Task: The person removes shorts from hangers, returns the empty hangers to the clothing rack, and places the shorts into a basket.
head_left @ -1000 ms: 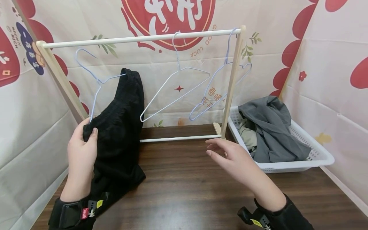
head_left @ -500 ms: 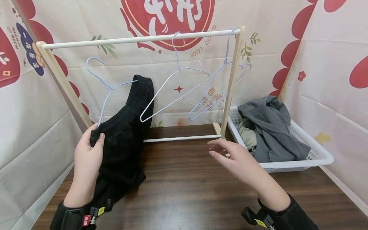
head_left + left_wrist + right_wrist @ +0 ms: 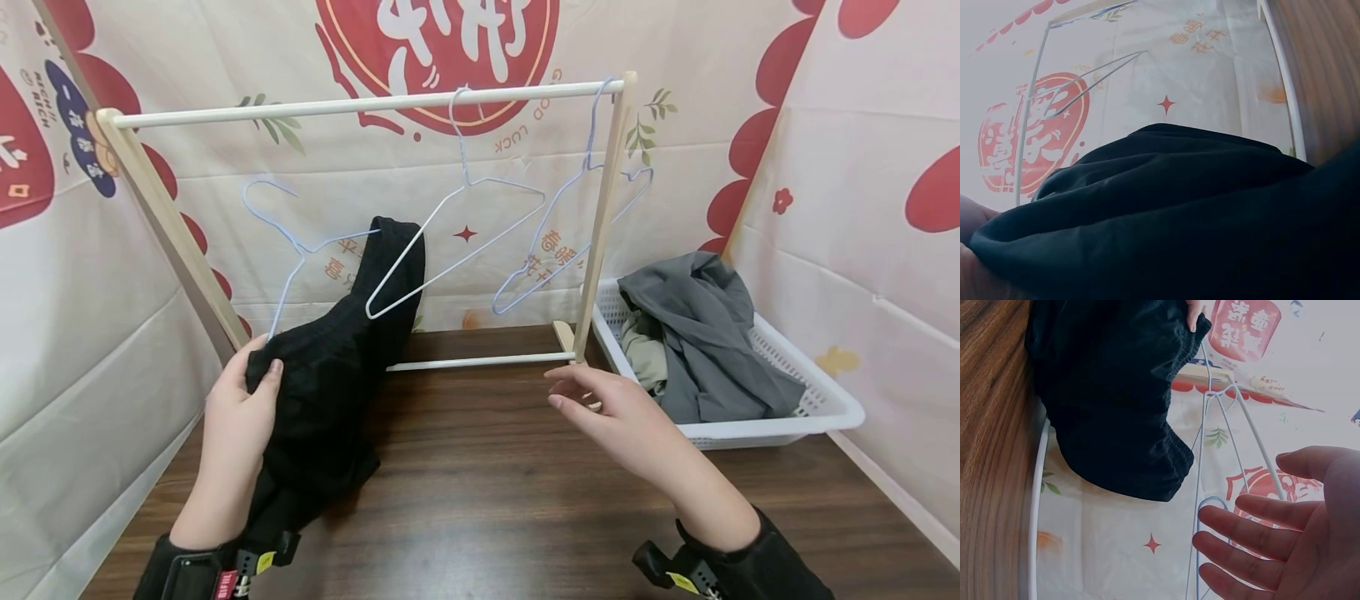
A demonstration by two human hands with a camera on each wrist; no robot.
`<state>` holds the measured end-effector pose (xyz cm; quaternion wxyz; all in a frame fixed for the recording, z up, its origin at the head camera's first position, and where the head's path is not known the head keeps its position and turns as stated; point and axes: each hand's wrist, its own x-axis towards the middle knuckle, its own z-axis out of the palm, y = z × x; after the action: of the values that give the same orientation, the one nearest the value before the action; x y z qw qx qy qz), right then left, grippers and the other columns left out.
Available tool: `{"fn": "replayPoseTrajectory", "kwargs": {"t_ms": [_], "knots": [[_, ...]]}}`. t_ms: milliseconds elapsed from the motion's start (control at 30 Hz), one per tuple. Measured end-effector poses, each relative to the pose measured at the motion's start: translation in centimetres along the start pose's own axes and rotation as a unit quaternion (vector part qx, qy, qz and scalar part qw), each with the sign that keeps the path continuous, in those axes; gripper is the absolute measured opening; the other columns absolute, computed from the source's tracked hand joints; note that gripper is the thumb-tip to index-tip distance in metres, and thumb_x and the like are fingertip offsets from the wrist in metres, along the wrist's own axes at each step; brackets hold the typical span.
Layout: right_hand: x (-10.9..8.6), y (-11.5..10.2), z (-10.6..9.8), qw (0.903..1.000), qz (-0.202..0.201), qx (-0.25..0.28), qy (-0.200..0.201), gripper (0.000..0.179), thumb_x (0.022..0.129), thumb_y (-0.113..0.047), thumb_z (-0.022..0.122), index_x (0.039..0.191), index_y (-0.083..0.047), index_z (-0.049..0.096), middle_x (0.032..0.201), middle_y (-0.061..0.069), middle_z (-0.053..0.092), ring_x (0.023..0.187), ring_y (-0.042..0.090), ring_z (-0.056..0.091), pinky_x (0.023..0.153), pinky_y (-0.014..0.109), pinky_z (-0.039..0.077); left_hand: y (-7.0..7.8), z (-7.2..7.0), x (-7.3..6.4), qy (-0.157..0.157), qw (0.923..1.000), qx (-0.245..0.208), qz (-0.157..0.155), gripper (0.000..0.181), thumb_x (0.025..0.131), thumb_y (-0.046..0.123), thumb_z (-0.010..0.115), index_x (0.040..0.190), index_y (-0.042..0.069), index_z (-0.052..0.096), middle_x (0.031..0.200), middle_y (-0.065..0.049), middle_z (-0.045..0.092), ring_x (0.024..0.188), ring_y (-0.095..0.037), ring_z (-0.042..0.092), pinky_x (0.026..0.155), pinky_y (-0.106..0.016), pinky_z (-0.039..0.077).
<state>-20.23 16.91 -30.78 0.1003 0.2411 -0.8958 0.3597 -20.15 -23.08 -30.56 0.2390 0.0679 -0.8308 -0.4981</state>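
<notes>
My left hand [image 3: 238,417] pinches one waistband corner of the black elastic-waist pants [image 3: 330,367], thumb in front, with the lower end of a light blue wire hanger [image 3: 288,265] at the same spot. The hanger's other arm reaches into the far corner of the waistband, and its hook sticks up below the rack's top bar, unattached. In the left wrist view the dark cloth [image 3: 1147,206] fills the lower half. My right hand [image 3: 611,408] holds nothing, fingers loosely bent near the rack's right foot; in the right wrist view its fingers [image 3: 1247,534] are spread.
A wooden rack with a white top bar [image 3: 360,106] stands on the brown table [image 3: 480,500]. Two bare hangers, one in the middle [image 3: 450,242] and one at right [image 3: 536,242], hang from it. A white basket [image 3: 780,429] holds grey clothing [image 3: 690,333] at right.
My left hand has carried the pants and hanger rightward and slightly down, so the far waistband corner now overlaps the middle hanger in the head view. My right hand has barely moved.
</notes>
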Motion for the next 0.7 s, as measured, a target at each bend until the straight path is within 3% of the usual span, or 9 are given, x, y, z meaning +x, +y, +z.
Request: {"fn": "replayPoseTrajectory", "kwargs": {"t_ms": [433,700], "knots": [[0.1,0.5,-0.2,0.9997,0.018,0.007,-0.012,0.028,0.098,-0.03,0.06,0.12,-0.014,0.065,0.099,-0.005,0.068,0.083,0.011,0.064,0.07,0.035,0.051,-0.8,0.8,-0.3,-0.04,0.9957,-0.08,-0.025,0.047,0.103,0.025,0.05,0.148,0.014,0.043,0.149,-0.005,0.043,0.133,-0.019,0.038,0.107,-0.04,0.033],[0.2,0.8,-0.3,0.9996,0.02,0.005,-0.017,0.029,0.098,-0.028,0.06,0.121,-0.011,0.065,0.099,-0.003,0.069,0.085,0.013,0.063,0.071,0.035,0.051,-1.2,1.2,-0.6,-0.078,0.9915,-0.095,-0.042,0.045,0.103,0.028,0.051,0.144,0.011,0.046,0.149,-0.003,0.039,0.134,-0.018,0.032,0.101,-0.034,0.032]]}}
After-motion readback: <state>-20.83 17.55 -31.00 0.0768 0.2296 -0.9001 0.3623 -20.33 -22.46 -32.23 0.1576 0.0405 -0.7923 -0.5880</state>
